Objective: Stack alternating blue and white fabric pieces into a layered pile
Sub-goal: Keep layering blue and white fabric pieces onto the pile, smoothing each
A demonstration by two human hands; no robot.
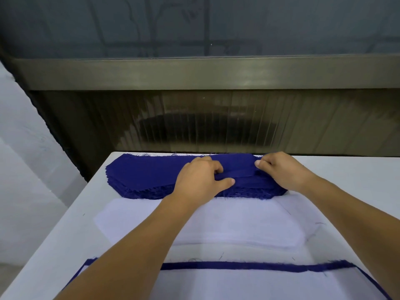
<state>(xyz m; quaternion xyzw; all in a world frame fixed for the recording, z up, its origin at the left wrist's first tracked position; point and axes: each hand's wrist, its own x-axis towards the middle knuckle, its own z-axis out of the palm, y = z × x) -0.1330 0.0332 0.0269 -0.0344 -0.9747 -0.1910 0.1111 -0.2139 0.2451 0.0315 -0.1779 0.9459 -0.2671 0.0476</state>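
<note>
A thick stack of blue fabric pieces (pixel 142 174) lies at the far edge of the table. My left hand (pixel 199 176) sits on its middle and pinches a raised fold of the top blue piece (pixel 238 174) between thumb and fingers. My right hand (pixel 279 167) pinches the same fold at the stack's right end. In front of it lies a stack of white fabric pieces (pixel 238 224). Nearest me is the layered pile (pixel 249 282), white on top with a blue piece's edge (pixel 238 265) showing round it.
The white table (pixel 357 191) ends close behind the blue stack, against a dark ribbed panel (pixel 216 122) under a metal sill. The table's left edge runs diagonally beside a pale wall (pixel 26 169). Loose blue threads lie on the table's right part.
</note>
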